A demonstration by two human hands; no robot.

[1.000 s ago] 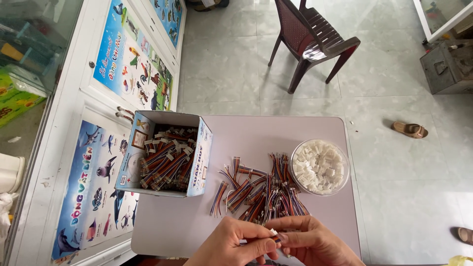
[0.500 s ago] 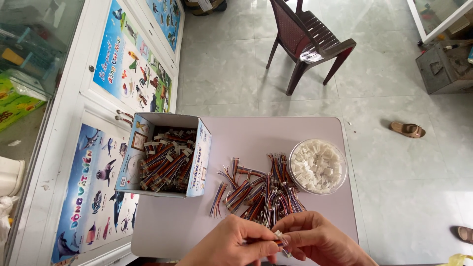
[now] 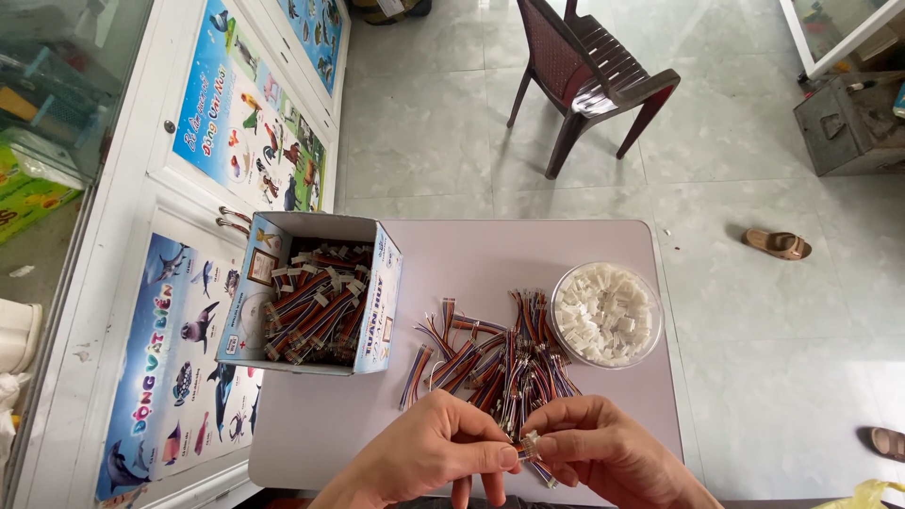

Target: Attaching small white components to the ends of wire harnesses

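Note:
My left hand (image 3: 429, 457) and my right hand (image 3: 603, 448) meet at the near edge of a small pale table (image 3: 490, 254). Between their fingertips they pinch a short multicoloured ribbon cable with a small white plastic connector (image 3: 529, 445) at its end. Just beyond the hands lies a loose pile of similar short cables (image 3: 490, 353). A clear round bowl of white connectors (image 3: 606, 314) stands to the right of the pile. An open cardboard box (image 3: 316, 292) filled with cables that have white connectors sits on the table's left side.
A dark red plastic chair (image 3: 589, 71) stands on the tiled floor beyond the table. A white cabinet with animal posters (image 3: 212, 236) runs along the left. A sandal (image 3: 778, 243) lies on the floor to the right; a grey metal box (image 3: 848, 123) is at far right.
Both hands have stayed together at the table's near edge, with the fingers shifting slightly around the cable and connector. The camera view has dipped a little.

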